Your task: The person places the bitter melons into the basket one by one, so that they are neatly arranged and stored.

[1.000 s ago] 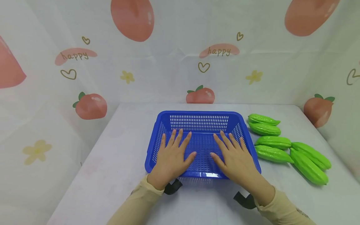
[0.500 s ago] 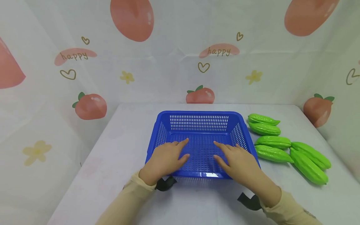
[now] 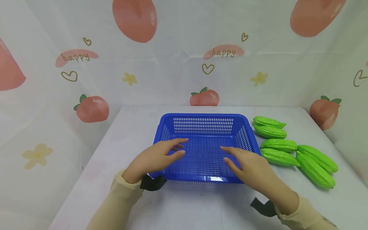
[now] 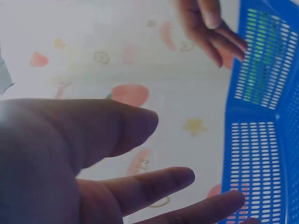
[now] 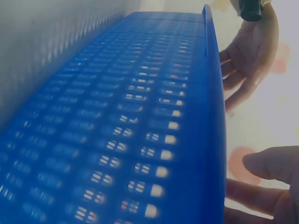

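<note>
While beneath the fingers (image 3: 177, 141), blue basket (image 3: 195, 178) upright.

The head view looks forward and down from above and behind the left hand (image 3: 155, 157) and the right hand (image 3: 254, 168), far enough back to take in the surface (image 3: 129, 134) around them and the printed cloth (image 3: 166, 76) beyond. The left wrist view sits close to its own hand, facing out past the thumb (image 4: 119, 128) toward the basket (image 3: 202, 115) and the opposite hand. The right wrist view faces the basket at very close range, left hand beyond its own fingertips. All three share the basket and both hands.
</note>
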{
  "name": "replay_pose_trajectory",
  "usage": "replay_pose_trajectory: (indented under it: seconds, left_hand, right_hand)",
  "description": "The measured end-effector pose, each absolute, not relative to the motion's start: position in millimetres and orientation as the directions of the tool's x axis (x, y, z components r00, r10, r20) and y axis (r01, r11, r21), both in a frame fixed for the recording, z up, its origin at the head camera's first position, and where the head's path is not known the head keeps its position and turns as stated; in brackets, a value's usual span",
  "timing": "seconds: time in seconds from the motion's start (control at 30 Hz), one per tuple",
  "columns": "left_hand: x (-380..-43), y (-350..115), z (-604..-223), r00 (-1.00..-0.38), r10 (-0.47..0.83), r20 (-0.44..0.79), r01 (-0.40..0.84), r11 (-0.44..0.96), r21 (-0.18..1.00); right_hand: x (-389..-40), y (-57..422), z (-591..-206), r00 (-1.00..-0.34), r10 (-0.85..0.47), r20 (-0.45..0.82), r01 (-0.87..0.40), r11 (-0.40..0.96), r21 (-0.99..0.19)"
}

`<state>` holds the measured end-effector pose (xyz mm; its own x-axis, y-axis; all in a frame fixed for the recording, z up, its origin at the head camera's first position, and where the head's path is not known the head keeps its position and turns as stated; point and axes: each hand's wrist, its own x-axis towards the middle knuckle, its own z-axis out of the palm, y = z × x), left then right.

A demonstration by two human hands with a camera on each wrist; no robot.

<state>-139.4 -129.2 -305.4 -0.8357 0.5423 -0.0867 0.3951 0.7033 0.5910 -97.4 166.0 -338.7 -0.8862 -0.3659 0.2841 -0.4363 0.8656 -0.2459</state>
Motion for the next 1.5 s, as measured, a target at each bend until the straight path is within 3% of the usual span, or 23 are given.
replay_pose_trajectory:
  seconds: [0.5,0.87,1.2,1.5]
  left_hand:
    - [-143.9,-173.2,-295.2,-0.874,0.487,-0.003,0.247,0.449,0.858]
    - [-145.8,-195.3,-299.6,-0.922,0.378,0.083,0.234,0.373,0.898]
    - [-146.9,-203.3,-309.8,-0.93,0.315,0.191,0.314,0.408,0.857]
    - [-152.4,-211.5,-319.2,-0.962,0.208,0.175,0.239,0.335,0.911]
  right_hand:
    - [-94.4,194.4,-322.5,-0.924,-0.247,0.291,-0.351,0.848,-0.396]
    - [-97.2,230.0,-316.6,-0.897,-0.14,0.419,-0.355,0.792,-0.496]
    - [-110.0,266.6,-329.0,-0.893,-0.049,0.448,-0.319,0.769,-0.553]
    - [-116.8,292.0,-347.7,-0.917,-0.025,0.397,-0.269,0.774,-0.573]
